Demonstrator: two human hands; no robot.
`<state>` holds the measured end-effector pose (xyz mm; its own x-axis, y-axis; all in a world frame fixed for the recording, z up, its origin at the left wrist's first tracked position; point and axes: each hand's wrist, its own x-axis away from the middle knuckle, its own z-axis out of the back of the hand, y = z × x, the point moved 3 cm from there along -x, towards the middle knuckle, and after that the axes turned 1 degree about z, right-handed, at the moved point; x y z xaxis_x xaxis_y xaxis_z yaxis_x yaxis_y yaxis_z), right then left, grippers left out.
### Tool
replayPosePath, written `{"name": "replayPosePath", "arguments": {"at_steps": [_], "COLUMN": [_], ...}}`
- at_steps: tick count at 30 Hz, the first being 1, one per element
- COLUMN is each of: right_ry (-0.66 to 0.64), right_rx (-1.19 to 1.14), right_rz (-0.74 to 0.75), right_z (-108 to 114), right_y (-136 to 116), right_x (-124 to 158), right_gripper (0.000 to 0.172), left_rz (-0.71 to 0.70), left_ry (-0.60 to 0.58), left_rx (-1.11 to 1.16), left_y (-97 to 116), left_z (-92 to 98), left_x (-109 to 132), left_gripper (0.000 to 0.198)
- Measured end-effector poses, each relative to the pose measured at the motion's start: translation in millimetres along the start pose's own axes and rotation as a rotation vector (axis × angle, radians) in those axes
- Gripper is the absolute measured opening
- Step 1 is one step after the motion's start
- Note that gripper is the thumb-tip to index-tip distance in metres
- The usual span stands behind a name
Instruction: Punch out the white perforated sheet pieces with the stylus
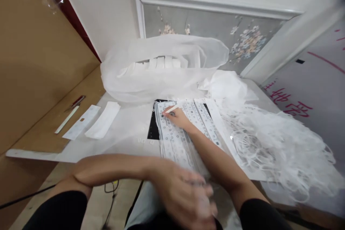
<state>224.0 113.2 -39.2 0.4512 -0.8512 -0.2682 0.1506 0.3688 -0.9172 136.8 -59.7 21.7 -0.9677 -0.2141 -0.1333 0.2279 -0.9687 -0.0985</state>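
Note:
My right hand (176, 116) is closed around a slim white pen-like tool (172, 109) and rests on a translucent sheet (168, 129) covered with small grey printed shapes. Under that sheet lies a black board (153, 127), its left part and corners showing. My left hand (185, 194), smeared by motion, is over the table's front edge, low above my lap. Something pale and see-through may be by its fingers; I cannot tell whether it is held. Small clear pieces (141, 140) are scattered left of the board.
To the right spreads a heap of tangled white strips (275, 147). At the back stand a large translucent plastic bag (151, 82) and a crumpled white bag (226, 84). White strips (104, 120), a card with a slot (82, 122) and a red-handled cutter (78, 100) lie left.

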Motion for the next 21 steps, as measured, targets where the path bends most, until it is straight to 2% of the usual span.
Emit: {"name": "replayPosePath", "arguments": {"at_steps": [2, 3, 5, 7, 10, 13, 16, 21], "right_ry": [0.003, 0.003, 0.005, 0.011, 0.003, -0.026, -0.039, 0.000], "right_rx": [0.014, 0.009, -0.001, 0.006, 0.028, 0.020, -0.017, -0.014], "right_rz": [0.000, 0.004, 0.008, 0.006, 0.007, 0.006, -0.010, -0.017], "right_z": [-0.3, -0.4, -0.5, 0.0, 0.5, 0.2, -0.5, -0.9], "right_y": [2.0, 2.6, 2.9, 2.5, 1.4, -0.1, -1.8, -2.2], "right_x": [-0.2, -0.1, 0.0, 0.1, -0.2, -0.7, -0.6, 1.7], "right_gripper": [0.022, 0.022, 0.021, 0.022, 0.022, 0.022, 0.022, 0.020], "left_rz": [-0.193, -0.221, -0.107, 0.024, 0.081, 0.091, 0.163, 0.335], "left_ry": [0.016, 0.026, 0.039, 0.072, 0.127, 0.129, 0.127, 0.100], "left_rx": [0.231, 0.361, 0.537, 0.605, 0.501, 0.252, 0.039, -0.065], "left_y": [-18.2, -29.1, -50.0, -61.3, -62.2, -62.6, -69.2, -71.5], "left_z": [-9.3, -13.9, -24.4, -33.5, -41.2, -45.4, -48.3, -55.6], "left_x": [-5.8, -6.3, -4.6, -0.8, 3.1, 4.1, 5.7, 9.1], "left_gripper": [0.034, 0.039, 0.041, 0.037, 0.036, 0.039, 0.038, 0.024]}}
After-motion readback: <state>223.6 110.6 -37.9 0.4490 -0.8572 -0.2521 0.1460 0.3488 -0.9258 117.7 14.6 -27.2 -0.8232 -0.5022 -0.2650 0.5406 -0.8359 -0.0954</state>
